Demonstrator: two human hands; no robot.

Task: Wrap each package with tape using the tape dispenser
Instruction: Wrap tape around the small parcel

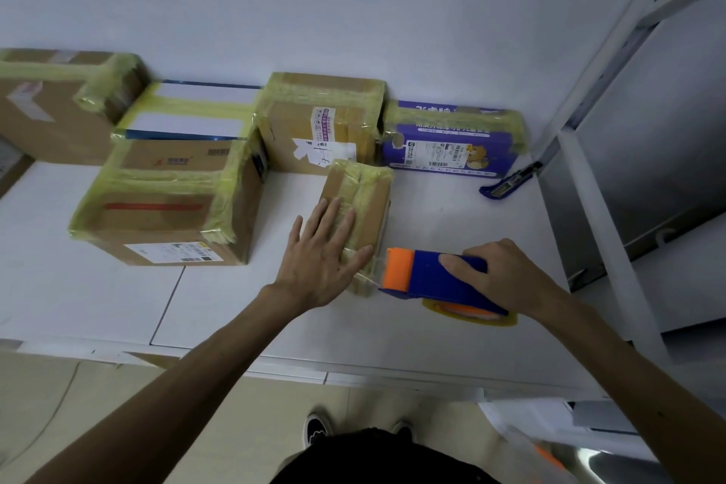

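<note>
Pressing small box [369,189] under flat, straight-fingered left hand [318,255]; gripping tape dispenser [428,275] in right hand [506,279] (just beside left fingertips).

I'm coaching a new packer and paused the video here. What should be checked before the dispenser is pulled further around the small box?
1. The left hand presses flat on the small box to steady it: ok.
2. The right hand grips the tape dispenser firmly: ok.
3. The dispenser's orange end sits close to the box's near right corner: ok.
4. The tape strand between dispenser and box is taut and stuck down: cannot tell, as the film is barely visible.
5. The blue cutter is out of the dispenser's path: ok, it lies apart, further back.
6. There is enough tape left on the tape roll: cannot tell, as it is mostly hidden.
</note>
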